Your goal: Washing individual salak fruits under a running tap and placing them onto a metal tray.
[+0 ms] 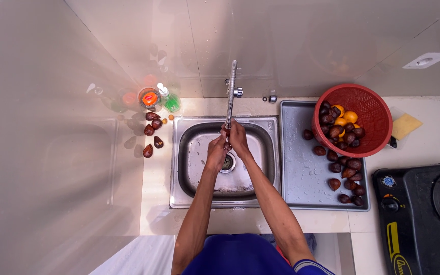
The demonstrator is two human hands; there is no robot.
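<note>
Hands: left hand (216, 151) and right hand (237, 138) together under the tap (231, 94), fingers closed round one dark fruit (226, 132).
Risk: wet fruit may slip into the sink (189, 153).

Glossy beige tiled walls (52, 153) (faintly reflective) enclose a pale countertop (434, 137).

Cream counter (327, 221) with sink (184, 198), brown fruits (152, 133), black stove (423, 214), soap bottle (169, 100).

A green dish-soap bottle (170, 101) and a round orange-lidded tub (149, 98) are seen left of the hands; a yellow-marked label (394, 242) on the stove lies right.
</note>
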